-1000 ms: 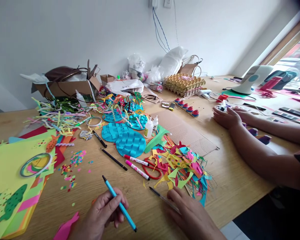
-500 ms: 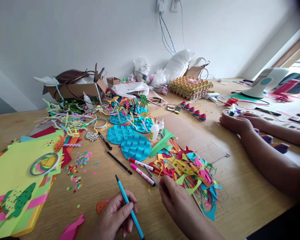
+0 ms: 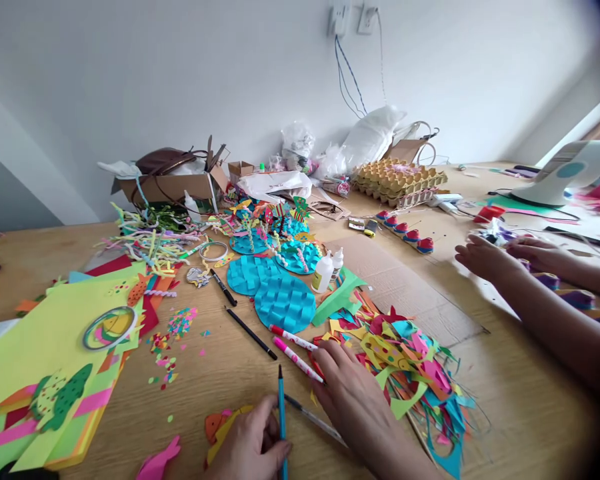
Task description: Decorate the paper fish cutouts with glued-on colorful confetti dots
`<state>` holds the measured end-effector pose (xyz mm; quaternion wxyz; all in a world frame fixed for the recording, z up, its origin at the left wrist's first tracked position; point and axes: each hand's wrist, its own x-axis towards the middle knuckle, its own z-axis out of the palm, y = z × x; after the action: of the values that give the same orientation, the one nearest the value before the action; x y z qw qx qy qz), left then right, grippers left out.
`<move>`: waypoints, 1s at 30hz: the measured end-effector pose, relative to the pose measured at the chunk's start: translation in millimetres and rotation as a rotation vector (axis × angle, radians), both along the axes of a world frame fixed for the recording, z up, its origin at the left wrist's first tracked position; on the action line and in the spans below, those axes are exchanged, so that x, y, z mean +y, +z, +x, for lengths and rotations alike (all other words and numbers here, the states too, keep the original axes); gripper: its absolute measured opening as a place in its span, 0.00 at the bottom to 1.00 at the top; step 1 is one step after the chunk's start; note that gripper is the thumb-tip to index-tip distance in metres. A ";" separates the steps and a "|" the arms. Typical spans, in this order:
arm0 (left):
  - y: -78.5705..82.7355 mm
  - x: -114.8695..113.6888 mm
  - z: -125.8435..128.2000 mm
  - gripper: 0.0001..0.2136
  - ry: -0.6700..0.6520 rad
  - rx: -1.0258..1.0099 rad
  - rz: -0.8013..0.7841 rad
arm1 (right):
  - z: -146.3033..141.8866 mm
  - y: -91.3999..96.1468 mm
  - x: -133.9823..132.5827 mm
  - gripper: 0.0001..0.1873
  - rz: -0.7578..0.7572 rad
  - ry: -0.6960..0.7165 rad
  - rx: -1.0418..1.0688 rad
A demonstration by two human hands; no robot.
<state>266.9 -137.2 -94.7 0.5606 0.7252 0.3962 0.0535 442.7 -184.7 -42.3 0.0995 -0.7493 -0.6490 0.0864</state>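
A blue felt-tip marker (image 3: 282,420) stands nearly upright between the thumb and fingers of my left hand (image 3: 250,443), its dark tip pointing away from me. Partly covered by that hand lies a yellow paper cutout (image 3: 224,437) with an orange piece (image 3: 213,425). My right hand (image 3: 353,397) reaches over the ends of a pink-and-white marker (image 3: 297,359) and a red-and-white marker (image 3: 291,336), its fingers slightly apart; the fingertips are partly hidden. A clear pen (image 3: 317,421) lies on the table between my hands. Left of the markers rests a black pencil (image 3: 253,333).
Colourful paper scraps (image 3: 415,360) spread to the right of my right hand. Blue woven paper discs (image 3: 285,303) and glue bottles (image 3: 323,272) stand farther back. Yellow paper sheets (image 3: 40,347) are at left. Another person's hands (image 3: 490,260) work at right near egg-carton pieces (image 3: 575,298).
The clear pen has left my right hand and lies on the table. My right hand now spreads over the marker ends. The blue marker has turned more upright; the view shifted left.
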 end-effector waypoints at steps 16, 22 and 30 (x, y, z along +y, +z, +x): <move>9.9 2.2 0.7 0.13 -0.059 -0.005 0.130 | -11.9 -21.1 38.1 0.14 -0.072 0.123 -0.291; 1.9 2.1 1.2 0.14 -0.063 0.037 0.101 | -4.2 -18.3 43.2 0.10 -0.068 0.068 -0.227; 19.9 22.5 8.9 0.26 0.230 -0.447 -0.326 | -17.6 10.1 39.1 0.06 0.034 0.077 0.472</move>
<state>275.8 -114.7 -74.8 0.7334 0.5460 0.3458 0.2107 425.1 -145.6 -32.2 0.2580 -0.6813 -0.6370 0.2519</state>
